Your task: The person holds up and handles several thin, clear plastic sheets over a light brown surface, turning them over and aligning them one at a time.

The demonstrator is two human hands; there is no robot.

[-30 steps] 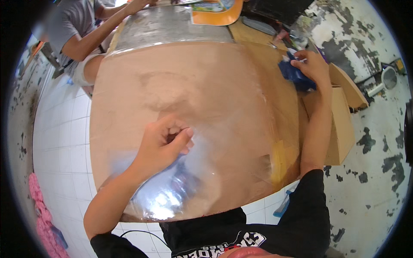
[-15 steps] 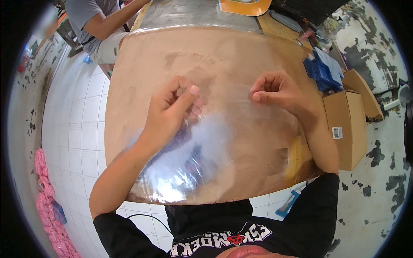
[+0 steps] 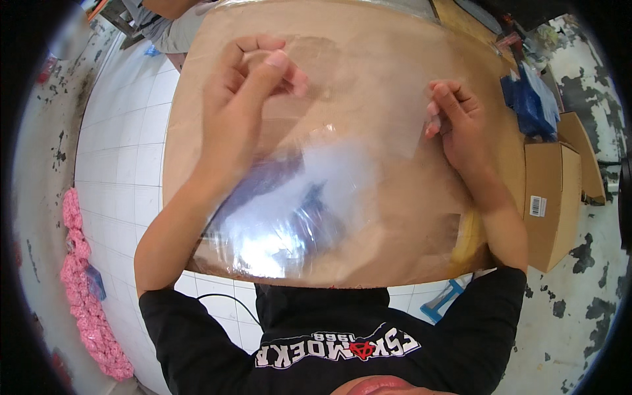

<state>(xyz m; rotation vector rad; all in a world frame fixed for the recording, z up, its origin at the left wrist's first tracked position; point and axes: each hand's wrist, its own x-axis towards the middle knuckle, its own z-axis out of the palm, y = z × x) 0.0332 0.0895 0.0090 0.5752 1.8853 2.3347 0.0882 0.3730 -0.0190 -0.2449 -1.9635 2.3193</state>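
Over the left half of the brown-covered table (image 3: 368,250), my left hand (image 3: 247,99) is raised with its fingers curled and the thumb bent over near them. It is slightly blurred, and whatever it may hold does not show. My right hand (image 3: 461,122) is at the table's right side, thumb and fingertips pinched together. A faint, see-through pale patch, perhaps clear film, lies just left of its fingertips; I cannot tell whether the fingers grip it. Glossy clear plastic (image 3: 283,237) with bluish-purple areas and a bright glare lies on the table below my left hand.
On the right stand an open cardboard box (image 3: 550,197) and a stack of blue packets (image 3: 530,105). A seated person (image 3: 178,29) is partly visible at the far left. Bundled pink material (image 3: 85,283) lies by the left wall. A light-blue frame (image 3: 444,301) shows under the near table edge.
The whole view has shifted, with the table appearing higher. My hands have moved farther apart, the right one to the right and turned, its fingers now pinched.
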